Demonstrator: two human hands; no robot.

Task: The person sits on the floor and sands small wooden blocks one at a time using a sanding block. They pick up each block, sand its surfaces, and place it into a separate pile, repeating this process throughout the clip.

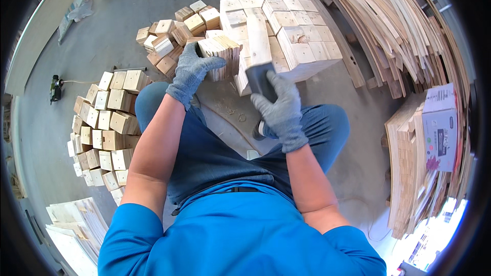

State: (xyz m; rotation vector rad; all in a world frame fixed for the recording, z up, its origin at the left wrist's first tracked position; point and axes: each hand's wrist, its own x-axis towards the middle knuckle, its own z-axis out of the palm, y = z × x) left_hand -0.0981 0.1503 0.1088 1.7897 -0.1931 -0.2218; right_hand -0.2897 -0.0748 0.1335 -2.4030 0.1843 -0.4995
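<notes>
My left hand (197, 69), in a grey knit glove, is beside a bundle of thin layered wood pieces (221, 53). Its thumb is spread out across the near side and its fingers are up along the left end; whether it presses on the bundle is unclear. In my right hand (282, 107), also gloved, is a dark rectangular block (260, 82), gripped between thumb and fingers. That block meets the near end of a pale wood piece (258, 36), which extends away over a neat stack of square-ended timber blocks (302, 33).
Loose wood blocks (166, 46) are heaped beyond my left hand, and another pile of blocks (110, 128) is beside my left knee. Long wood strips (378, 15) lie at the right, near a printed carton (441, 128). A green-black tool (56, 89) with a cord is on the floor.
</notes>
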